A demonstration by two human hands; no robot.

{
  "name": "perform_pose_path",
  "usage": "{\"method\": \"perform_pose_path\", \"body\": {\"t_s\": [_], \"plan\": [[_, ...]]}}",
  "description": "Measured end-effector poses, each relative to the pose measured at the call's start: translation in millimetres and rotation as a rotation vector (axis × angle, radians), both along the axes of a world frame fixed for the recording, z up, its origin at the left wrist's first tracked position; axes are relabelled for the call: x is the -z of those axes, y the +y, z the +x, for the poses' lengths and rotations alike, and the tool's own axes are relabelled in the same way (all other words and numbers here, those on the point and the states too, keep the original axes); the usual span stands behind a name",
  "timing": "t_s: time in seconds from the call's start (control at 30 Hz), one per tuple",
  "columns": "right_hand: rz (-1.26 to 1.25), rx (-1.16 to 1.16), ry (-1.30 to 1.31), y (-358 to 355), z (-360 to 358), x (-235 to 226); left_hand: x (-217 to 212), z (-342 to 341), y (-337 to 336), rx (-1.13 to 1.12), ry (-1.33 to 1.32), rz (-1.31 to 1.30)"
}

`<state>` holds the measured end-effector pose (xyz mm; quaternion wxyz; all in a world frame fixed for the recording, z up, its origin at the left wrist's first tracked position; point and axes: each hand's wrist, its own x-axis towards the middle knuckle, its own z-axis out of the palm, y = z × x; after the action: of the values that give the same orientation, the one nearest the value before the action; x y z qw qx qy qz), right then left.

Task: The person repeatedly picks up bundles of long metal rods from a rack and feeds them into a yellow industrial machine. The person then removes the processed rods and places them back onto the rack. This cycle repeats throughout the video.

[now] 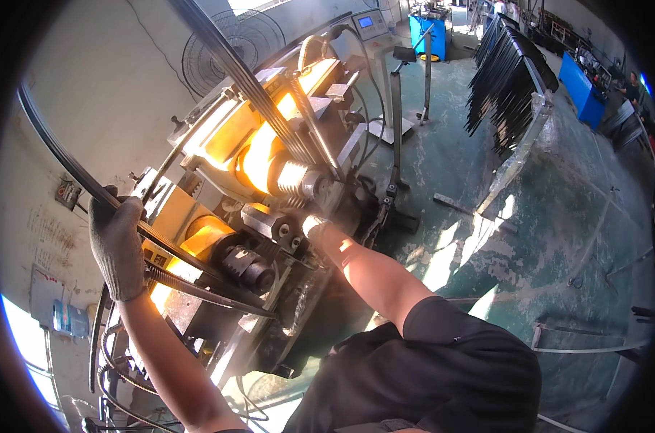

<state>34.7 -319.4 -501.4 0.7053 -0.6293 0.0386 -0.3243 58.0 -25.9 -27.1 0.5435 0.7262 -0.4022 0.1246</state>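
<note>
My left hand (118, 245), in a grey knitted glove, is closed around a long dark ribbed metal bar (57, 155). The bar curves in from the upper left and slopes down past the hand across the machine (170, 206). My right arm reaches forward to the machine's front. Only the pale glove cuff of my right hand (314, 226) shows clearly; its fingers are hidden and blurred beside a metal block with round holes (269, 222). Threaded roller shafts (298, 180) stick out of the machine close to that hand, with another threaded shaft end (248, 267) lower down.
A bundle of long metal strips (233, 58) slants over the machine's upper part. Behind stands a wire-caged fan (233, 47). Many thin black rods (504, 79) hang on a rack at right. A metal post stand (395, 130) rises from the green floor. Cables hang at lower left.
</note>
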Motion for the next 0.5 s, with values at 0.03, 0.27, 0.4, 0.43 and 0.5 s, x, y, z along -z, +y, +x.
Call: {"method": "perform_pose_path", "body": {"t_s": [0.03, 0.27, 0.4, 0.43, 0.5], "plan": [[-0.046, 0.054, -0.037, 3.8, 3.7, 0.1, -1.0, 0.0, 2.5, -0.003, 0.0, 0.0], [0.656, 0.128, 0.081, 56.5, -22.3, -58.9, 6.6, 12.3, 14.3, -0.004, 0.027, -0.047], [0.721, 0.186, 0.111, 63.3, -55.6, -108.4, 1.9, 9.9, 9.6, -0.001, 0.002, -0.008], [0.723, 0.187, 0.092, 62.2, -56.1, -110.9, -0.9, 8.8, 8.8, 0.004, -0.011, -0.011], [0.689, 0.208, 0.237, 76.5, -67.1, -143.2, 2.7, 11.2, 16.7, 0.0, 0.008, -0.023]]}}
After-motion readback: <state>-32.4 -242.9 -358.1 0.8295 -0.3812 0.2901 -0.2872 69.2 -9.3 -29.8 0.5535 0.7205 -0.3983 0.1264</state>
